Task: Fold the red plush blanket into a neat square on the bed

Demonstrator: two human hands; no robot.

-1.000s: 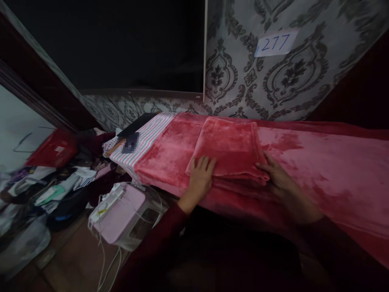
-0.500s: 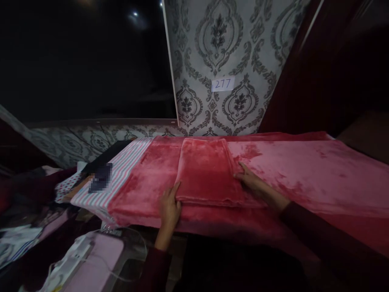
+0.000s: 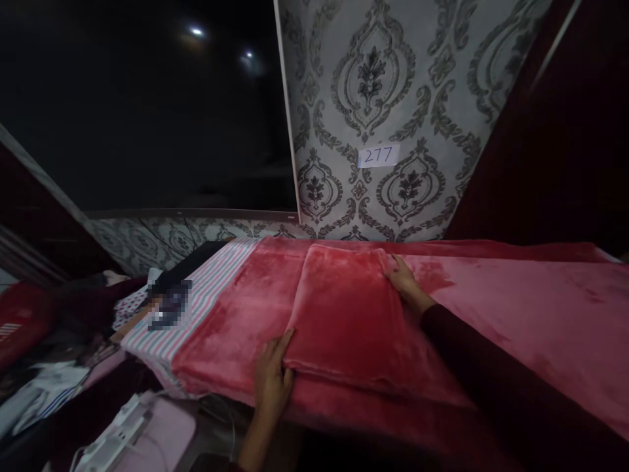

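Though cropped, the left forearm (image 3: 253, 446)

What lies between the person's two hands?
In the head view, a folded red fleece blanket lies between the left hand and the right hand, with both hands touching its edges.

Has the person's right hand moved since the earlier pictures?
Yes. The right hand has moved away from the person, toward the wallpapered wall, and now rests near the far corner of the folded red blanket.
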